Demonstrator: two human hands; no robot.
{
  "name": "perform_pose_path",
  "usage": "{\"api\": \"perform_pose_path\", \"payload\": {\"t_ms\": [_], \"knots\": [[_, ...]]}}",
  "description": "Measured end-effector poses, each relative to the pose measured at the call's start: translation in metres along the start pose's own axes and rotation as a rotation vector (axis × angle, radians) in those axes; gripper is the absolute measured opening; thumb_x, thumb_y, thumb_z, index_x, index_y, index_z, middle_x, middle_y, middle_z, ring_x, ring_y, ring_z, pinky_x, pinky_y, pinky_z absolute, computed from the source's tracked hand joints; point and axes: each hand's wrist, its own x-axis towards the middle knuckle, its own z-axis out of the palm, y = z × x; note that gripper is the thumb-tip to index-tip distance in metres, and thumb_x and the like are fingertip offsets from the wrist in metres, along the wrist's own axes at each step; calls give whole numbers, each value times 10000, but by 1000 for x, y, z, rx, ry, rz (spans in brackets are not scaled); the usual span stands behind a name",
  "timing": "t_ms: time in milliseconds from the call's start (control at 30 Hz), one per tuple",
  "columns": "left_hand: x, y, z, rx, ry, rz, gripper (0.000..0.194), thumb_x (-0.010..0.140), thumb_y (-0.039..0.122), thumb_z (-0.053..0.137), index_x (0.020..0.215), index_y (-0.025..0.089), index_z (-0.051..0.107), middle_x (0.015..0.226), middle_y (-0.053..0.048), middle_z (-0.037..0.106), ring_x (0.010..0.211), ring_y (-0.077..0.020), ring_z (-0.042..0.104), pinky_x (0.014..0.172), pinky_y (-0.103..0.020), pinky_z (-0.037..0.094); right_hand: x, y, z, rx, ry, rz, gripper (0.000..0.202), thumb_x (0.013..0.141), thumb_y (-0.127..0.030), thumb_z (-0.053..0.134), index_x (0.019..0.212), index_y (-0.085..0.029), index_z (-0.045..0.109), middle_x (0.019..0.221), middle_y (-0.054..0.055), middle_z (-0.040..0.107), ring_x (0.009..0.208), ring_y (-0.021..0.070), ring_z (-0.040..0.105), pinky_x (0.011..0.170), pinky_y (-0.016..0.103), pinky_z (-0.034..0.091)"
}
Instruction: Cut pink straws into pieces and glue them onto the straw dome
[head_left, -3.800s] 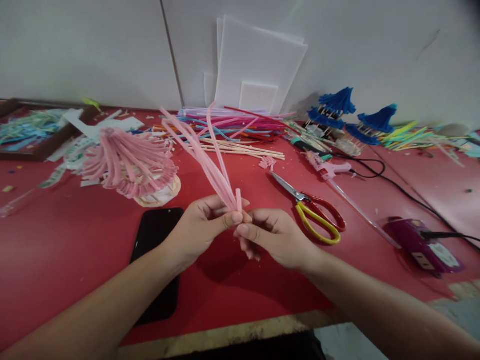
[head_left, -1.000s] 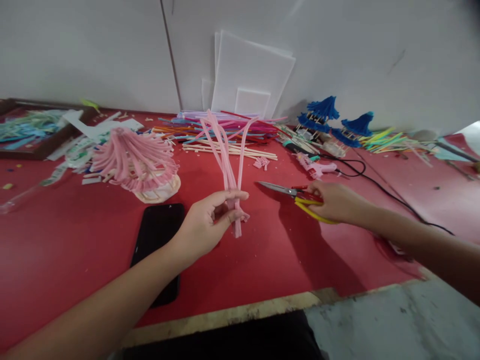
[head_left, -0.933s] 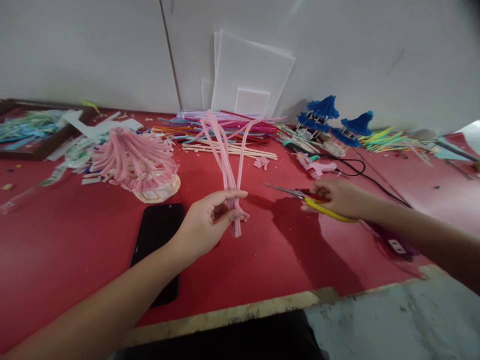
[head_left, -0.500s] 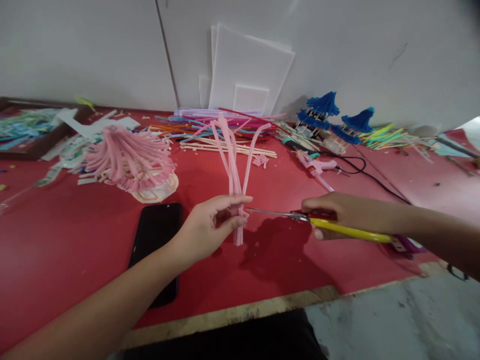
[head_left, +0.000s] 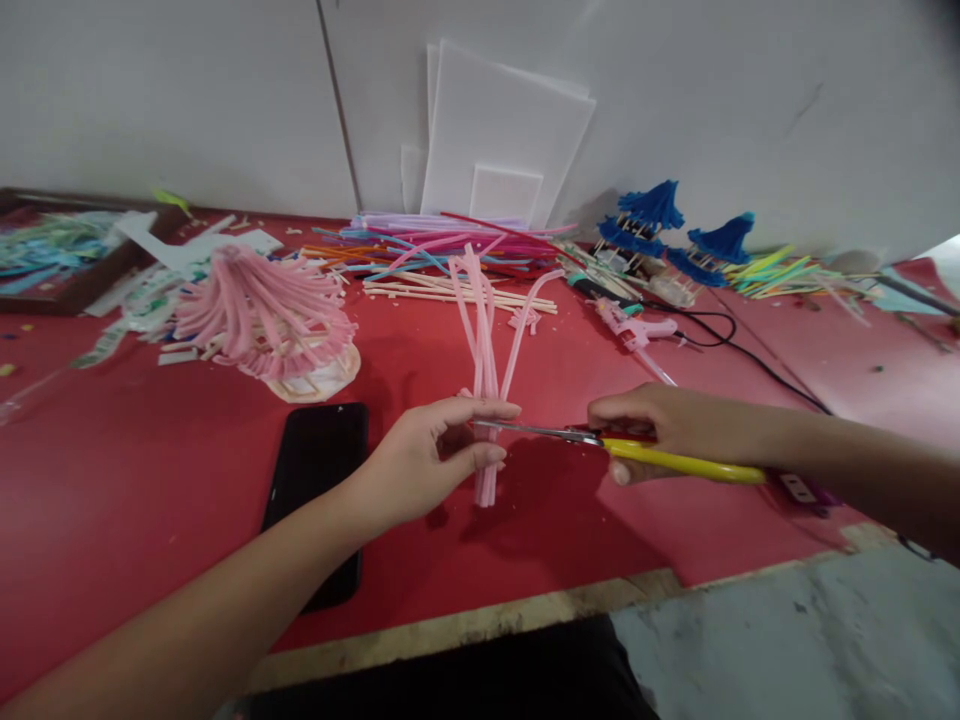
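My left hand [head_left: 442, 450] is closed round a bundle of pink pipe cleaners [head_left: 486, 350], held upright above the table. Their upper ends fan apart, and one bends over to the right. In my right hand [head_left: 645, 430] is a pair of scissors [head_left: 675, 460] with yellow handles. The metal blades point left and lie across the bundle, between my left thumb and forefinger. Whether the blades are fully closed I cannot tell. To the left stands a pink pipe-cleaner roof model [head_left: 262, 310] on a pale base.
A black phone [head_left: 319, 500] lies by my left forearm on the red table [head_left: 487, 590]. A pink glue gun [head_left: 637, 325] with a cable rests at right. Behind are loose coloured pipe cleaners [head_left: 390, 240], wooden sticks [head_left: 450, 293], blue roof models [head_left: 649, 205] and white sheets [head_left: 510, 120].
The scissors have moved left, so their blades now cross the pink bundle. My left hand and the bundle have shifted slightly right and down.
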Motion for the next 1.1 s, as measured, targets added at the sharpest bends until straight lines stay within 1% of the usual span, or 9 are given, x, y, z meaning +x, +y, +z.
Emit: {"api": "perform_pose_path", "payload": {"t_ms": [100, 133, 300, 400, 500, 700, 900, 967, 1100], "knots": [[-1, 1, 0, 1, -10, -14, 309, 820, 200, 650, 1126, 170, 672, 994, -67, 723, 728, -139, 699, 767, -295, 596, 3, -4, 0, 23, -16, 5, 507, 743, -696, 565, 705, -206, 441, 678, -30, 461, 596, 105, 378, 544, 240, 276], [-1, 0, 0, -3, -12, -18, 311, 822, 203, 650, 1132, 175, 671, 993, -65, 724, 722, -140, 701, 772, -302, 596, 4, -5, 1, 27, -22, 7, 507, 745, -696, 561, 705, -205, 442, 678, -31, 462, 596, 103, 378, 544, 240, 275], [-1, 0, -1, -17, -54, -34, 322, 847, 194, 626, 1168, 178, 657, 765, -8, 706, 614, -124, 686, 750, -285, 588, 6, -2, 4, 60, -59, -36, 468, 782, -654, 555, 729, -200, 455, 691, -37, 451, 605, 100, 374, 550, 243, 264], [-1, 1, -1, 28, -30, -3, 325, 814, 175, 653, 1138, 184, 685, 861, -27, 714, 712, -127, 691, 717, -238, 574, 5, 0, 4, 110, -102, -72, 455, 803, -636, 539, 737, -196, 445, 696, -38, 422, 612, 102, 362, 552, 248, 273], [0, 2, -1, 48, -33, 13, 328, 807, 172, 652, 1132, 194, 695, 958, -44, 724, 757, -130, 694, 707, -231, 574, 4, 1, 4, 127, -121, -79, 457, 809, -635, 530, 732, -194, 445, 686, -38, 416, 604, 99, 353, 544, 245, 269], [-2, 2, -1, 64, -56, -6, 342, 800, 161, 655, 1138, 195, 697, 1023, -62, 742, 778, -138, 706, 725, -238, 588, 1, -1, 7, 69, -62, -57, 474, 783, -645, 587, 697, -192, 479, 641, -45, 449, 572, 82, 360, 522, 222, 262], [-3, 2, 0, 47, -67, -11, 354, 788, 151, 666, 1134, 215, 704, 1058, -57, 749, 817, -141, 710, 742, -237, 590, -1, -8, 9, 8, -14, -36, 500, 748, -666, 605, 647, -185, 512, 614, -33, 475, 567, 93, 397, 537, 236, 287], [-2, 3, 0, 32, -69, -18, 360, 780, 155, 672, 1133, 211, 706, 1058, -63, 750, 791, -138, 708, 709, -231, 589, 0, -8, 11, 2, 0, -47, 508, 740, -674, 610, 639, -184, 519, 609, -30, 489, 563, 93, 407, 534, 237, 285], [-2, 4, 0, 80, -51, -24, 388, 765, 169, 697, 1150, 216, 702, 1015, -61, 751, 686, -112, 677, 580, -183, 556, 2, -6, 15, 31, 33, -38, 554, 703, -717, 619, 593, -185, 506, 546, -45, 458, 534, 86, 384, 520, 236, 273]]}}
